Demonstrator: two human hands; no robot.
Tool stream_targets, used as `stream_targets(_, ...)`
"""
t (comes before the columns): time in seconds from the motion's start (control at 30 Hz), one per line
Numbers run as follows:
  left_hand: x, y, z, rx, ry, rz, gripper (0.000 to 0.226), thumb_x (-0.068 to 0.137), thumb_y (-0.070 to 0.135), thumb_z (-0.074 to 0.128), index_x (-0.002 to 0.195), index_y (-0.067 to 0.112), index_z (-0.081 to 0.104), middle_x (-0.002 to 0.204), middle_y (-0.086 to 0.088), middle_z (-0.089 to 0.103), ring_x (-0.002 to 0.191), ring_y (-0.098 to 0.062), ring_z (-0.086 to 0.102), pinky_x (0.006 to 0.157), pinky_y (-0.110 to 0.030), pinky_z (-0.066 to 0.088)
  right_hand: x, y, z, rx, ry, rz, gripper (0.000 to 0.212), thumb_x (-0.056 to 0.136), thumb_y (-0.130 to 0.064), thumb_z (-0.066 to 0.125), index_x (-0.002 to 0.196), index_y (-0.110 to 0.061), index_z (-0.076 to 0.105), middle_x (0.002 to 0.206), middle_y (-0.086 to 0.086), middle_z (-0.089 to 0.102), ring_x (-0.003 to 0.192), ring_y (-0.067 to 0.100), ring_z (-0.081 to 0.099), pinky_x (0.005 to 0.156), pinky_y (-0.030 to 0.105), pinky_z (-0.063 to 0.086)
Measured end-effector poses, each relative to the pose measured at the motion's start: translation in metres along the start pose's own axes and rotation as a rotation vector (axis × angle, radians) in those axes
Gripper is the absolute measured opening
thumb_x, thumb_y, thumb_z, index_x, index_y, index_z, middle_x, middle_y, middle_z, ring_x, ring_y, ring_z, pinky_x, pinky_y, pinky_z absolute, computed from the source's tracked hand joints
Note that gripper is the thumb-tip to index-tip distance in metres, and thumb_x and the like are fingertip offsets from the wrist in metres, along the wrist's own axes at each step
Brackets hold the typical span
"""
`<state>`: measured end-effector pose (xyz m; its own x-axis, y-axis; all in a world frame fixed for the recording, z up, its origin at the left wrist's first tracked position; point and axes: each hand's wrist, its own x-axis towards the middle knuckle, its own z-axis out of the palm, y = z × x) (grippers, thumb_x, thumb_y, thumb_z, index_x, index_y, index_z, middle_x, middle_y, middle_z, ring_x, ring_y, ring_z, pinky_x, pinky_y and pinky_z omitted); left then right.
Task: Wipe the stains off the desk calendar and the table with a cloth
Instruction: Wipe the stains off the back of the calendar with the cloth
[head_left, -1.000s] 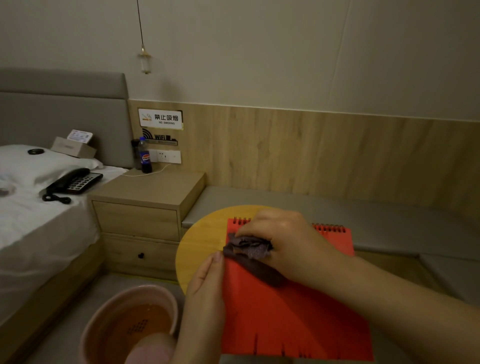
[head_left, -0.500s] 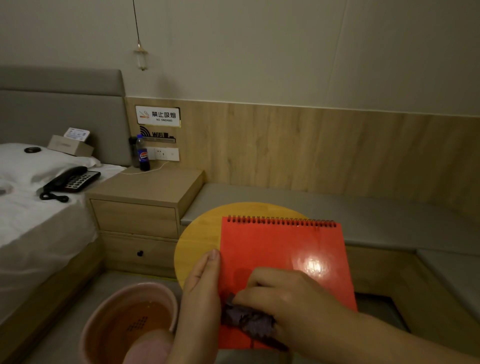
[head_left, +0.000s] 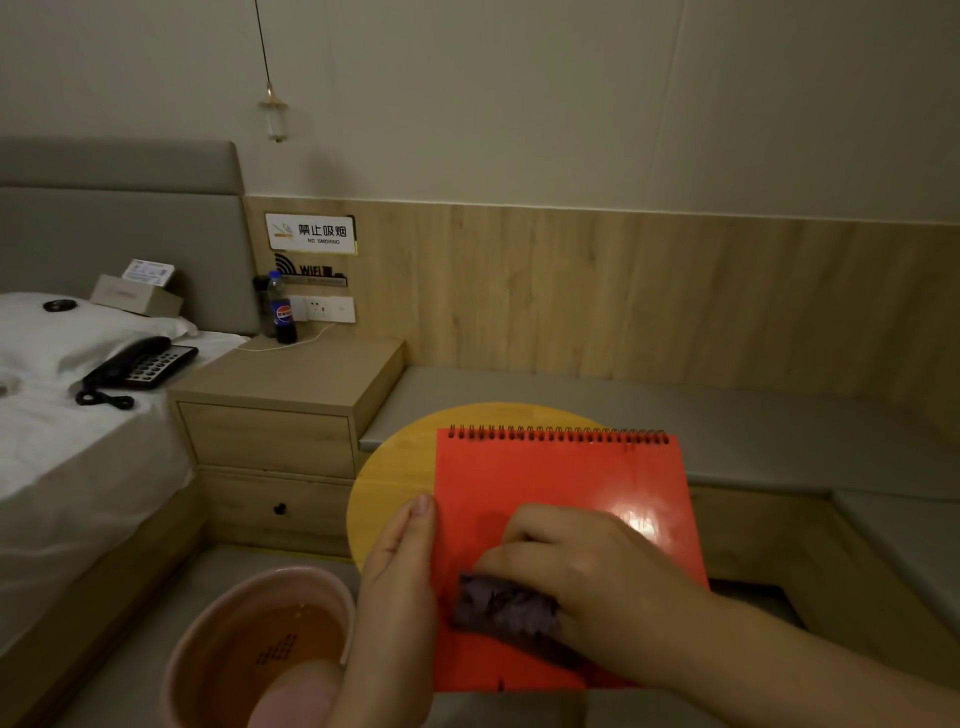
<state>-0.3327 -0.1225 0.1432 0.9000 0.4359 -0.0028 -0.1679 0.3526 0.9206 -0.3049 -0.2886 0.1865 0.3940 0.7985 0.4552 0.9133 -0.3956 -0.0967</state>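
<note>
A red spiral-bound desk calendar (head_left: 561, 478) is held tilted above a round yellow wooden table (head_left: 395, 462), its wire binding at the top. My left hand (head_left: 400, 566) grips the calendar's left edge. My right hand (head_left: 587, 577) presses a dark purple crumpled cloth (head_left: 506, 610) against the lower left of the red cover. A glossy reflection shows on the cover's right side. The calendar hides most of the table.
A pink basin (head_left: 249, 649) with brownish water sits on the floor at lower left. A wooden nightstand (head_left: 291, 410) with a cola bottle (head_left: 282, 314) stands beyond it. A bed with a black telephone (head_left: 137, 364) is at left. A grey cushioned bench (head_left: 779, 431) runs along the wall.
My right hand slid the cloth from the calendar's top left down to its lower left, then edged slightly up. My left hand kept hold of the calendar's left edge.
</note>
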Motion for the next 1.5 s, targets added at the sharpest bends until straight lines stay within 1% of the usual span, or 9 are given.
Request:
stream_targets(0.17, -0.002, 0.002, 0.001, 0.012, -0.026, -0.001, 0.048, 0.103, 0.026, 0.052, 0.067, 0.039, 0.081, 0.067, 0.02, 0.076, 0.061, 0.008, 0.069, 0.05, -0.009, 0.05, 0.011, 0.013, -0.012, 0.013, 0.029, 0.053, 0.037, 0.093, -0.044, 0.051, 0.112, -0.023, 0.074, 0.094, 0.0, 0.065, 0.081, 0.021, 0.067, 0.065, 0.037, 0.056)
stream_targets(0.3, -0.001, -0.001, 0.0, -0.005, 0.0, -0.037, 0.04, 0.101, 0.035, 0.055, 0.072, 0.051, 0.079, 0.079, 0.015, 0.08, 0.08, -0.005, 0.075, 0.067, -0.028, 0.056, 0.019, 0.026, -0.019, -0.064, 0.078, 0.082, 0.029, 0.087, -0.024, 0.065, 0.112, -0.017, 0.075, 0.097, 0.004, 0.068, 0.085, 0.026, 0.069, 0.067, 0.04, 0.058)
stream_targets(0.47, -0.002, 0.001, -0.001, 0.036, 0.015, -0.034, 0.037, 0.09, 0.045, 0.059, 0.058, 0.055, 0.074, 0.062, 0.028, 0.071, 0.058, 0.017, 0.065, 0.055, -0.017, 0.051, 0.032, 0.037, -0.029, -0.093, 0.169, 0.096, 0.039, 0.089, -0.038, 0.051, 0.109, -0.016, 0.076, 0.095, 0.007, 0.069, 0.085, 0.029, 0.069, 0.066, 0.043, 0.057)
stream_targets(0.67, 0.002, -0.003, -0.006, 0.046, 0.055, -0.088, 0.027, 0.096, 0.051, 0.057, 0.076, 0.049, 0.075, 0.084, 0.023, 0.076, 0.093, -0.002, 0.071, 0.088, -0.04, 0.051, 0.047, 0.052, -0.036, -0.135, 0.226, 0.142, 0.031, 0.084, -0.027, 0.059, 0.105, -0.014, 0.077, 0.089, 0.008, 0.067, 0.081, 0.029, 0.067, 0.065, 0.044, 0.055)
stream_targets(0.77, 0.002, -0.001, -0.009, 0.071, 0.01, -0.065, 0.04, 0.099, 0.05, 0.052, 0.066, 0.059, 0.073, 0.069, 0.031, 0.072, 0.068, 0.015, 0.067, 0.071, -0.032, 0.047, 0.048, 0.052, -0.035, -0.134, 0.241, 0.128, 0.027, 0.082, -0.022, 0.065, 0.104, -0.013, 0.077, 0.088, 0.008, 0.068, 0.079, 0.029, 0.067, 0.064, 0.043, 0.055)
stream_targets(0.93, 0.004, -0.005, -0.013, 0.034, 0.007, -0.067, 0.026, 0.095, 0.051, 0.057, 0.081, 0.05, 0.078, 0.085, 0.022, 0.078, 0.084, -0.006, 0.074, 0.076, -0.033, 0.052, 0.043, 0.052, -0.029, -0.127, 0.314, 0.138, 0.022, 0.085, -0.022, 0.064, 0.101, -0.014, 0.077, 0.086, 0.006, 0.067, 0.078, 0.026, 0.066, 0.063, 0.041, 0.054)
stream_targets(1.07, 0.007, -0.01, -0.015, 0.041, 0.018, -0.038, 0.027, 0.094, 0.05, 0.057, 0.074, 0.05, 0.076, 0.069, 0.034, 0.072, 0.07, 0.011, 0.069, 0.065, -0.025, 0.045, 0.036, 0.052, -0.021, -0.116, 0.472, 0.262, 0.013, 0.086, -0.026, 0.07, 0.094, -0.019, 0.077, 0.081, 0.0, 0.066, 0.076, 0.019, 0.064, 0.063, 0.039, 0.052)
stream_targets(1.3, 0.016, -0.018, -0.017, 0.021, 0.069, 0.002, 0.027, 0.097, 0.05, 0.057, 0.08, 0.056, 0.076, 0.084, 0.018, 0.08, 0.074, 0.001, 0.074, 0.066, -0.03, 0.05, 0.017, 0.059, -0.011, -0.13, 0.731, 0.509, 0.007, 0.087, -0.029, 0.074, 0.087, -0.024, 0.069, 0.083, -0.005, 0.064, 0.075, 0.015, 0.063, 0.061, 0.037, 0.052)
stream_targets(1.5, 0.022, -0.021, -0.022, 0.078, 0.131, 0.023, 0.019, 0.092, 0.058, 0.059, 0.08, 0.063, 0.072, 0.079, 0.025, 0.077, 0.075, 0.0, 0.074, 0.068, -0.032, 0.051, -0.012, 0.076, -0.013, -0.057, 0.811, 0.8, 0.01, 0.085, -0.031, 0.072, 0.084, -0.024, 0.065, 0.081, -0.005, 0.064, 0.076, 0.015, 0.061, 0.062, 0.034, 0.047)
